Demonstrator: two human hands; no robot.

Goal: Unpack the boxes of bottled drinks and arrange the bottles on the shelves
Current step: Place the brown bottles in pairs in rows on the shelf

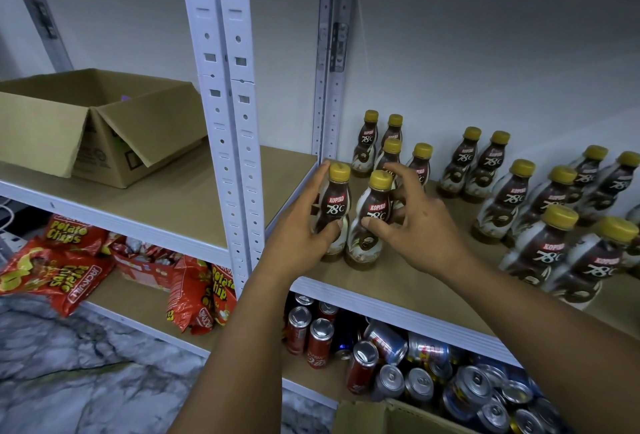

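Observation:
Two brown Kopiko bottles with yellow caps stand side by side near the front of the right shelf (388,290). My left hand (300,227) grips the left bottle (335,205) round its body. My right hand (417,222) is curled round the right bottle (374,215), thumb on its label and fingers behind it. Several more of the same bottles stand behind them (393,146) and in pairs further right (512,198).
An open cardboard box (86,128) sits on the left shelf. Potato chip bags (65,267) lie on the shelf below it. Drink cans (391,357) fill the lower right shelf, and a box flap (367,416) shows at the bottom. White shelf uprights (228,122) divide the bays.

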